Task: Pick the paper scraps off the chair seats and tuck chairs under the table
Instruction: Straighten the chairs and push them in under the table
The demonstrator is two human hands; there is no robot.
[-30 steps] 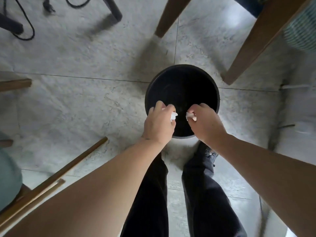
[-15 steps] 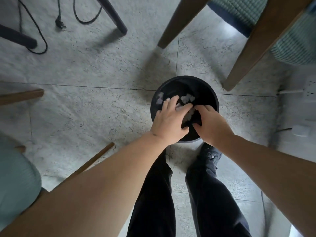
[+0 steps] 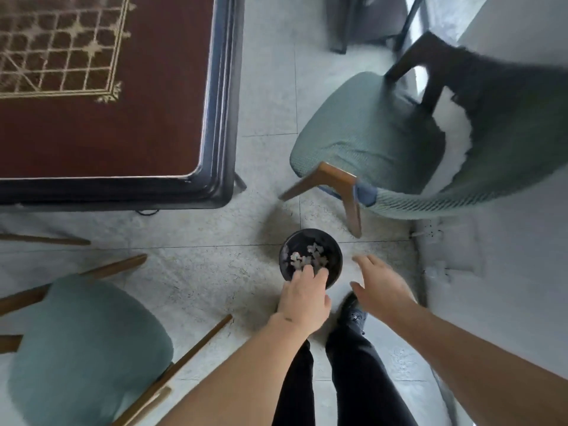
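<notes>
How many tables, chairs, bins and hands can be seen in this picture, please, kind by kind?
Table: 1
Green-cushioned chairs: 2, one at the right, one at the lower left
Black bin with paper scraps inside: 1
Hands: 2, the left hand and the right hand
Total: 6

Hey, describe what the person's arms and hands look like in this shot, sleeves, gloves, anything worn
Both forearms are bare, with no sleeves in view. The left hand and right hand wear no gloves, and no rings or watch are visible. A small dark mark sits near the left wrist. Below are black trousers and a dark shoe.
</notes>
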